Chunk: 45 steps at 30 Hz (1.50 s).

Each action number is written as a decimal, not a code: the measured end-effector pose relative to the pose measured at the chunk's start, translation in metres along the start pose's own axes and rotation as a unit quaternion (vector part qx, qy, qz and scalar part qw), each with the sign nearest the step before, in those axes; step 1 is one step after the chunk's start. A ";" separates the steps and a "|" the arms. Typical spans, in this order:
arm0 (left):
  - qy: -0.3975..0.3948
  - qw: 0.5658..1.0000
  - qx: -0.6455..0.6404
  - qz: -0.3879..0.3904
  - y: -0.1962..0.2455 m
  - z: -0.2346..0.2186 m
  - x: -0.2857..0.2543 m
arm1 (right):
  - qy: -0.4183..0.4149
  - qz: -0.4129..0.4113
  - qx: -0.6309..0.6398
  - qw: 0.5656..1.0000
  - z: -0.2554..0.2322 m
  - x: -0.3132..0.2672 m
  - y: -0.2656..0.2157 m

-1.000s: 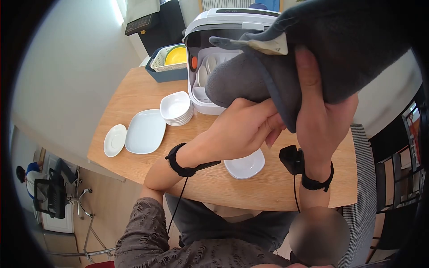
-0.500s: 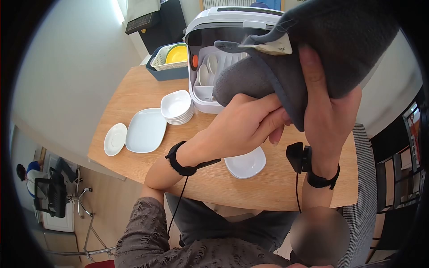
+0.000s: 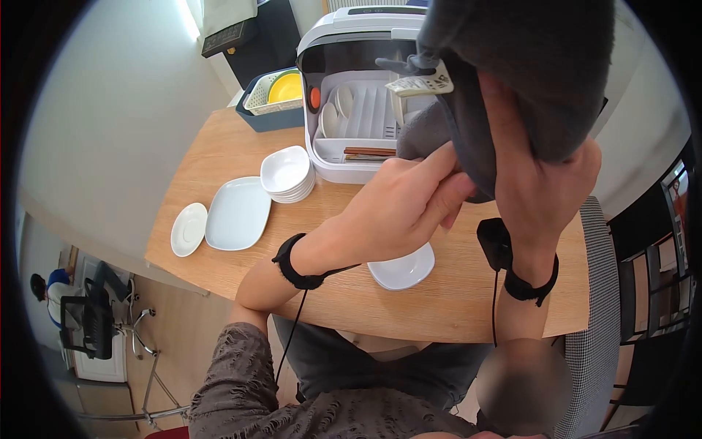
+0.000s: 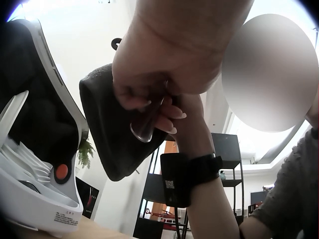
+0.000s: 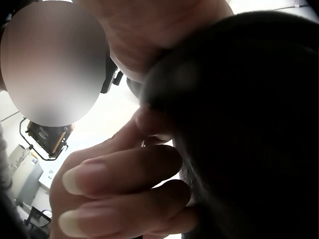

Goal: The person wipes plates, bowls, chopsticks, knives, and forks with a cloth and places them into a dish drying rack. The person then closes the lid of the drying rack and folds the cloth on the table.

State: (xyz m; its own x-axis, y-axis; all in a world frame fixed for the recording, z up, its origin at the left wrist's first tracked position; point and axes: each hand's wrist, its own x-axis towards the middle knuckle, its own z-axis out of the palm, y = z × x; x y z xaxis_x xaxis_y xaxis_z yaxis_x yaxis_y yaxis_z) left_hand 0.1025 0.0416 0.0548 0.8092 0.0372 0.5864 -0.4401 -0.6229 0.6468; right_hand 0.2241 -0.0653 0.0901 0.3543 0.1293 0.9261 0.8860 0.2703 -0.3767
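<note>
A dark grey cloth with a pale tag hangs over my right hand, whose fingers grip it from below. Beside it, my left hand has its thumb and fingers pinched together at the cloth's lower edge. In the left wrist view a shiny, round-ended utensil pokes out beneath my left hand; its other end is hidden. The right wrist view shows curled fingers against the dark cloth. A white bowl sits on the table below the hands.
An open white dish cabinet at the back holds white dishes and chopsticks. Left of it are stacked bowls, a square plate, a small plate and a blue basket.
The cloth has turned and its left part has drawn to the right, uncovering more of the cabinet and the chopsticks. Both hands keep their hold, the right slightly further right.
</note>
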 end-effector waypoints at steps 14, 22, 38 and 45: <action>-0.120 0.988 0.027 -0.091 0.005 -0.010 -0.001 | -0.120 0.114 -0.062 0.984 -0.001 0.007 -0.019; -0.009 0.991 0.118 -0.068 -0.004 -0.012 -0.003 | -0.124 0.096 -0.024 0.987 -0.004 0.002 -0.005; -0.181 0.967 -0.177 -0.034 0.025 -0.029 -0.001 | -0.030 0.098 0.106 0.989 -0.012 -0.021 -0.003; 0.006 0.997 0.061 0.049 0.027 -0.016 -0.014 | 0.018 0.105 0.171 0.980 -0.009 -0.016 0.013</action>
State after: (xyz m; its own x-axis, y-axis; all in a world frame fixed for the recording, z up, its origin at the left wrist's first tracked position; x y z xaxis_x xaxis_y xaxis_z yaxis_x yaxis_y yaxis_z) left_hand 0.0730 0.0366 0.0714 0.7595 -0.0205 0.6502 -0.4658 -0.7149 0.5215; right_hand 0.2328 -0.0722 0.0708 0.5337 0.1833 0.8256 0.6434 0.5456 -0.5371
